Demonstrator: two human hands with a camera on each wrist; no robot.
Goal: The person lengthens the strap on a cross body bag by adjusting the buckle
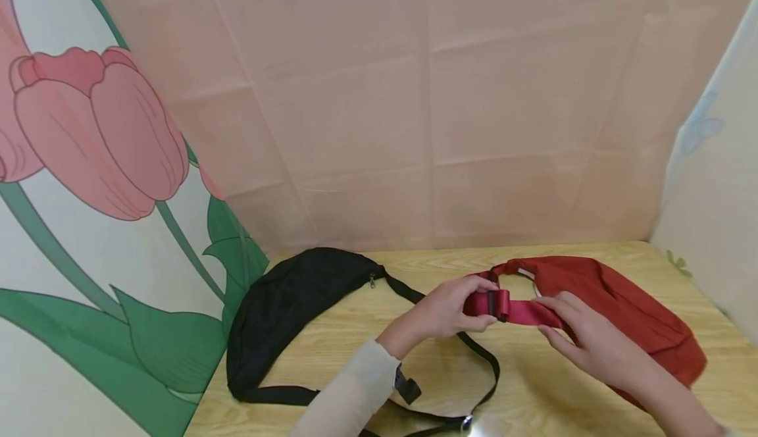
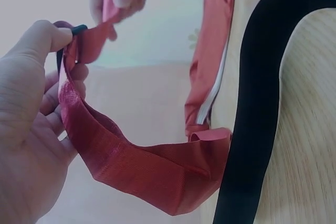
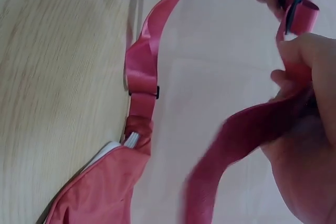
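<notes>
A red waist bag lies at the right of the table, its strap lifted between my hands. With thumb and fingers my left hand pinches the black slide buckle, through which the strap makes a small loop. My right hand grips the strap a little to the right of that buckle. In the left wrist view the strap sags in a curve below my left hand. The right wrist view shows a second black slider nearer the bag, and a strap length hanging from my right hand.
A black waist bag lies on the left of the wooden table. Its strap loops across the middle under my left arm, with a black buckle beside the sleeve. A pink backdrop rises behind.
</notes>
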